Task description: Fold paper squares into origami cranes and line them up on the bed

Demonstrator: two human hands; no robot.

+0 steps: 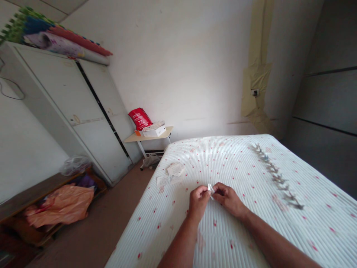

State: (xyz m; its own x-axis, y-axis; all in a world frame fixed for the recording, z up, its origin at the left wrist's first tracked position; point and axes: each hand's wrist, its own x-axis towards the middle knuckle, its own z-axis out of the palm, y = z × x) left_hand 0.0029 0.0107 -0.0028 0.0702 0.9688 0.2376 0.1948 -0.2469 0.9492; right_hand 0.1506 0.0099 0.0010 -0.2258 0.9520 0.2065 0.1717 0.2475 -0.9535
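Note:
Between my two hands is a small piece of folded paper [210, 188], pale and pointed at the top. My left hand [199, 200] pinches it from the left, thumb against fingers. From the other side my right hand [227, 197] is closed on it too. Both hands are just above the white striped bed cover [217, 245] with red spots. Left of them lie loose printed paper sheets [176, 169]. To the right runs a slanting row of small folded paper figures [275, 175], blurred at this distance.
Behind the bed's far left corner stands a small table [134, 138] with a red bag [140, 118] and a white box [155, 130]. A grey cabinet [95, 137] is at left, near a low wooden bench with an orange plastic bag [63, 204]. A wall socket [254, 92] is ahead.

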